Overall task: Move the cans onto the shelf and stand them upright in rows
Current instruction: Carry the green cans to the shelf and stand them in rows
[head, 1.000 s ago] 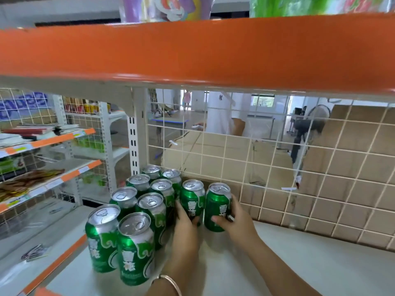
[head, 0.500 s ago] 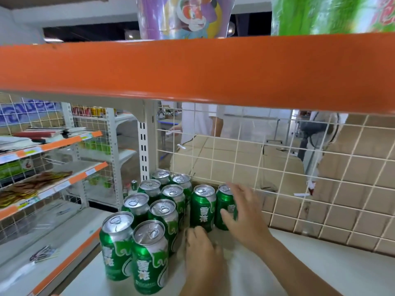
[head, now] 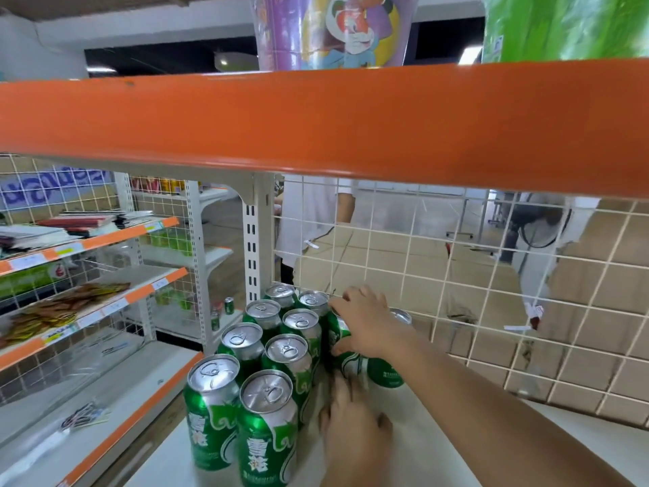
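Observation:
Several green cans (head: 267,434) stand upright in two rows along the left of the white shelf (head: 439,434). Two more cans stand at the back beside those rows. My right hand (head: 372,328) lies over the top of one of them (head: 346,363), fingers fairly straight and reaching the back-row cans, thumb against its side. The other can (head: 386,374) shows under my wrist. Lower down, my left hand (head: 354,427) holds nothing, its fingers stretched toward the foot of that covered can.
A white wire grid (head: 491,311) closes the shelf's back. The orange edge of the upper shelf (head: 316,128) hangs low overhead. To the left are other shelves with packets (head: 63,311). A person in white (head: 312,223) stands behind the grid.
My right hand let go of the right-hand can, lifted, and came down over the can to its left. My left hand drew back from the cans toward me.

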Demonstrator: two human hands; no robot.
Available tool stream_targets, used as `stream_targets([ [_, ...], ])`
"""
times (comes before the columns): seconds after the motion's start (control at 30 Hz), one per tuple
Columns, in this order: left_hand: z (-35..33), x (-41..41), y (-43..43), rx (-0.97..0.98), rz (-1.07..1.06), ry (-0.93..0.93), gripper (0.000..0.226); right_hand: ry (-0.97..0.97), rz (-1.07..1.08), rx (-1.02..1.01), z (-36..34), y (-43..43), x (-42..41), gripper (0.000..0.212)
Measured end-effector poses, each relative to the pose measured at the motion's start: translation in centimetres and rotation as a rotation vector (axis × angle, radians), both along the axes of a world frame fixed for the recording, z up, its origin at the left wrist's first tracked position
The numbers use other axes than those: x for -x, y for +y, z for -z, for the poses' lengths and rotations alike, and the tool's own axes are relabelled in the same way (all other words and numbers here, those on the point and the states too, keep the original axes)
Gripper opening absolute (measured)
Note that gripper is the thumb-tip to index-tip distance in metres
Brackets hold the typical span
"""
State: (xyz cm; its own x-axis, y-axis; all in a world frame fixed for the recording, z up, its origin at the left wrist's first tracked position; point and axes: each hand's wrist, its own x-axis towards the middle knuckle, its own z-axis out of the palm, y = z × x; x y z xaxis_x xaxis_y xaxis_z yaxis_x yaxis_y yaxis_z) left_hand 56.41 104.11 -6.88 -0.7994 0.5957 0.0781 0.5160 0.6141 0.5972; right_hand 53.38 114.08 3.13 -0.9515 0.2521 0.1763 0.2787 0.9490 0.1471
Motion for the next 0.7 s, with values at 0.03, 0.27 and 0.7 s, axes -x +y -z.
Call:
stream_targets([
  [0.03, 0.0, 0.1, 0.0, -0.008, 0.012, 0.014, 0.081, 0.006, -0.013, 0.013, 0.0, 0.0, 0.1, 0.078],
  [0.27, 0.9, 0.8, 0.9, 0.070, 0.030, 0.087, 0.090, -0.064, -0.063, 0.037, -0.3, 0.9, -0.3, 0.083],
  [0.7, 2.8, 1.2, 2.0, 0.069, 0.049, 0.201, 0.078, 0.080, 0.030, 0.159, -1.3, 2.2, -3.6, 0.069],
])
